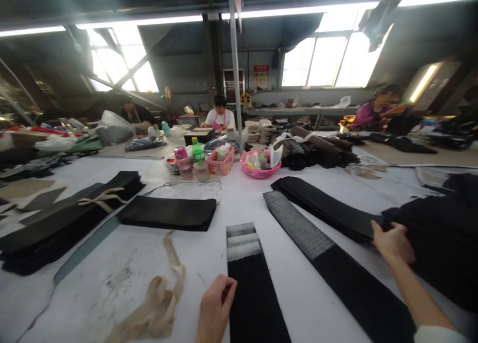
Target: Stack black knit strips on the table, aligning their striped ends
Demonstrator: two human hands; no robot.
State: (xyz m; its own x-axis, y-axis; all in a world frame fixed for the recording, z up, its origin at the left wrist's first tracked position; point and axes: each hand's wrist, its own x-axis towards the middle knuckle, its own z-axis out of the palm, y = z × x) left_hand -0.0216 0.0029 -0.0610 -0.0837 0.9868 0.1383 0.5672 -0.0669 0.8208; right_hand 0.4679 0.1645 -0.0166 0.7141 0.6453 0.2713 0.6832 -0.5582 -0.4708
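Hands [217, 305] [394, 242], two, among three black strip piles [254, 298] [358, 281] [328, 206]

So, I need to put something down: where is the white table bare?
Bare white lies between the middle black strip and the pink basin, also between that strip and the diagonal strip. Crowded at right, where black stack, right hand and dark cloth meet.
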